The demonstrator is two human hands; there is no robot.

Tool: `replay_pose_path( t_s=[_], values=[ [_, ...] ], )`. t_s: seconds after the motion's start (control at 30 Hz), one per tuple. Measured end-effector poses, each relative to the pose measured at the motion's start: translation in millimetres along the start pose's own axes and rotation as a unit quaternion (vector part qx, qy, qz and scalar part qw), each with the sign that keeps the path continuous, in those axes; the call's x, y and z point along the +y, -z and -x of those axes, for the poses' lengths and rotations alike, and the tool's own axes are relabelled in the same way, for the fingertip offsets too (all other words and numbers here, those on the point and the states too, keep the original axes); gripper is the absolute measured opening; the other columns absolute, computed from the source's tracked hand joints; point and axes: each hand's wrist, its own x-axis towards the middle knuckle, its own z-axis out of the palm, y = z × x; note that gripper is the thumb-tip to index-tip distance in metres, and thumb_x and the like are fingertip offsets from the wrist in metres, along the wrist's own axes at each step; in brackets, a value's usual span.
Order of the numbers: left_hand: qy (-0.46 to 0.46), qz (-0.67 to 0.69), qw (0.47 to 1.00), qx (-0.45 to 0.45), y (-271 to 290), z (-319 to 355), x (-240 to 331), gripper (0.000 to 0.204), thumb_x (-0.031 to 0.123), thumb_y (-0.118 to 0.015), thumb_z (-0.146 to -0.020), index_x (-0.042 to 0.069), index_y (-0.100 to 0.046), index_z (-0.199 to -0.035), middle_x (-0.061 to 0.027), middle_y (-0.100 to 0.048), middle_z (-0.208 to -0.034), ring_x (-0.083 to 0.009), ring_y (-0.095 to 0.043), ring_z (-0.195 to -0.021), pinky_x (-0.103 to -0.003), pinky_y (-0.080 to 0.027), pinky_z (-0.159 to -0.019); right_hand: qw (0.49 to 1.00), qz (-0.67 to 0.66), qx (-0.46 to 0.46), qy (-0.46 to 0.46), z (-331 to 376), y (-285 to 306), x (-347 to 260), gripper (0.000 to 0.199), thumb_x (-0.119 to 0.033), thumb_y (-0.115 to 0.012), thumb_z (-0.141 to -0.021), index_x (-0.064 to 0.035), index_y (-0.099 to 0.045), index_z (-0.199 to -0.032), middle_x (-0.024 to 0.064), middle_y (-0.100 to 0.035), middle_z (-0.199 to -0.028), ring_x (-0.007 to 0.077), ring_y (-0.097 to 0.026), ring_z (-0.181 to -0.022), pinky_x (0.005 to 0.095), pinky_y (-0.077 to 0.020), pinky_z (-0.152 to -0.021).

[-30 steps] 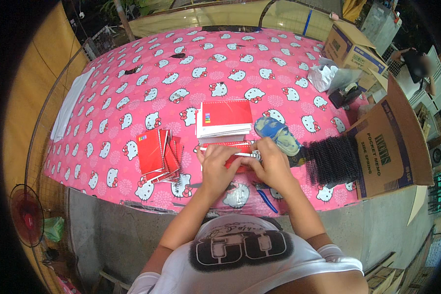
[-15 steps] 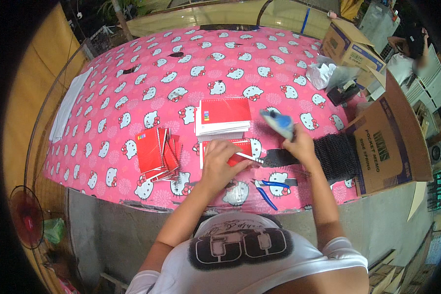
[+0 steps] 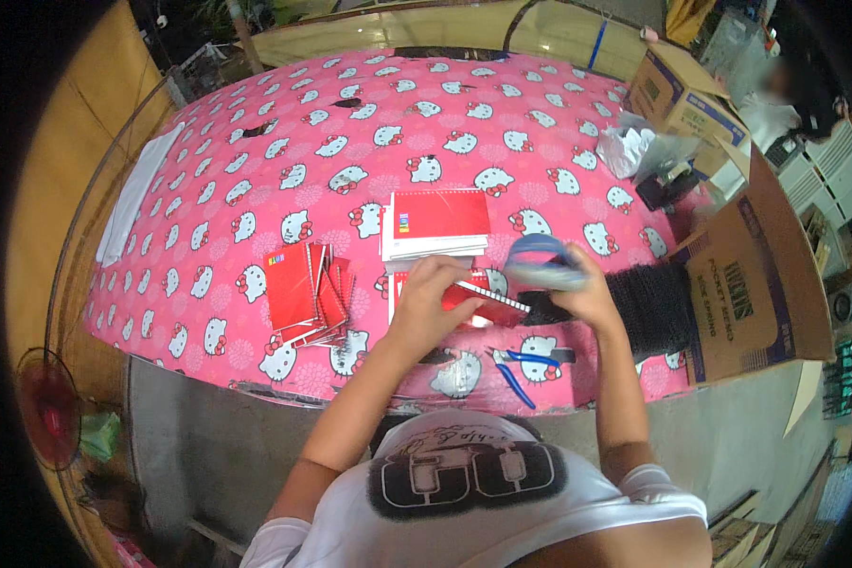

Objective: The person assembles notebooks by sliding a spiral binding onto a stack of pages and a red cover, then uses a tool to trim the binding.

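My left hand (image 3: 430, 308) is closed on a small red notebook (image 3: 495, 305), thumb in front and fingers behind. The notebook is tilted, and its edge shows a row of white and dark marks. Beneath that hand lies another red notebook, mostly covered. In my right hand (image 3: 585, 295) is a blue and whitish ring-shaped roll (image 3: 544, 275), blurred, with pink cloth showing through its hole. It is held just above and to the right of the notebook. Just beyond, a stack of red-covered notebooks (image 3: 437, 216) lies on the table.
A loose pile of red notebooks (image 3: 293, 289) sits to the left. Blue-handled nippers (image 3: 516, 379) lie near the front edge. Black wire coils (image 3: 648, 308) fill the right, beside an open cardboard box (image 3: 748, 293). Pink patterned cloth (image 3: 341, 222) covers the table. Another person (image 3: 805, 99) is at far right.
My right hand has turned the ring-shaped roll so its hole shows, and it has come nearer. The notebook in my left hand has tipped, showing more of its red cover.
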Motion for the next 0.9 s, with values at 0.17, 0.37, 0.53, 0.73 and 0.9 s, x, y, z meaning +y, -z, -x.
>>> replay_pose_path(
  t_s=[0.17, 0.37, 0.53, 0.73, 0.9],
  values=[
    [0.101, 0.063, 0.993, -0.014, 2.4, 5.8, -1.6, 0.033, 0.006, -0.079, -0.071, 0.004, -0.065, -0.100, -0.0098, -0.060, -0.109, -0.0222, -0.060, -0.102, -0.032, -0.048, -0.088, 0.996, 0.090, -0.012, -0.006, -6.2, -9.3, 2.9, 0.036, 0.000, -0.068, -0.061, -0.0035, -0.057, -0.095, 0.0081, -0.064, -0.085, 0.0155, -0.060, -0.082, 0.0316, -0.0472, -0.077],
    [0.241, 0.434, 0.867, 0.047, -9.6, 28.8, -36.8, 0.036, -0.006, -0.066, -0.082, 0.001, -0.059, -0.116, -0.0059, -0.062, -0.109, -0.0125, -0.059, -0.100, -0.027, -0.050, -0.088, 0.996, -0.018, -0.039, 0.084, -12.1, -17.2, -15.5, 0.031, 0.000, -0.068, -0.064, -0.0032, -0.055, -0.091, 0.0073, -0.061, -0.080, 0.0146, -0.058, -0.077, 0.0298, -0.0470, -0.072],
    [0.263, 0.368, 0.892, 0.018, -2.3, 27.1, -38.7, 0.037, -0.002, -0.068, -0.083, 0.003, -0.062, -0.119, -0.0053, -0.067, -0.100, -0.0108, -0.062, -0.088, -0.023, -0.052, -0.079, 0.992, -0.001, -0.112, 0.062, -17.7, -18.1, -22.6, 0.035, 0.002, -0.068, -0.063, -0.0030, -0.054, -0.094, 0.0054, -0.061, -0.082, 0.0129, -0.058, -0.078, 0.0299, -0.0474, -0.071],
    [0.335, 0.393, 0.857, 0.013, 2.1, 23.6, -38.8, 0.033, -0.002, -0.069, -0.081, 0.003, -0.066, -0.114, -0.0078, -0.069, -0.095, -0.0102, -0.063, -0.076, -0.023, -0.053, -0.071, 0.996, 0.007, -0.063, 0.062, -10.7, -21.7, -36.4, 0.042, 0.001, -0.069, -0.061, -0.0033, -0.057, -0.101, 0.0067, -0.064, -0.089, 0.0166, -0.061, -0.085, 0.0312, -0.0488, -0.077],
    [0.289, 0.486, 0.825, 0.021, 0.9, 29.7, -42.8, 0.026, -0.003, -0.071, -0.079, 0.001, -0.065, -0.104, -0.0069, -0.068, -0.091, -0.0111, -0.063, -0.082, -0.025, -0.053, -0.074, 0.982, -0.007, 0.191, 0.000, -11.7, -4.8, -11.0, 0.031, -0.006, -0.065, -0.069, -0.0014, -0.055, -0.098, 0.0133, -0.064, -0.088, 0.0221, -0.063, -0.081, 0.0358, -0.0494, -0.073]
  ],
)
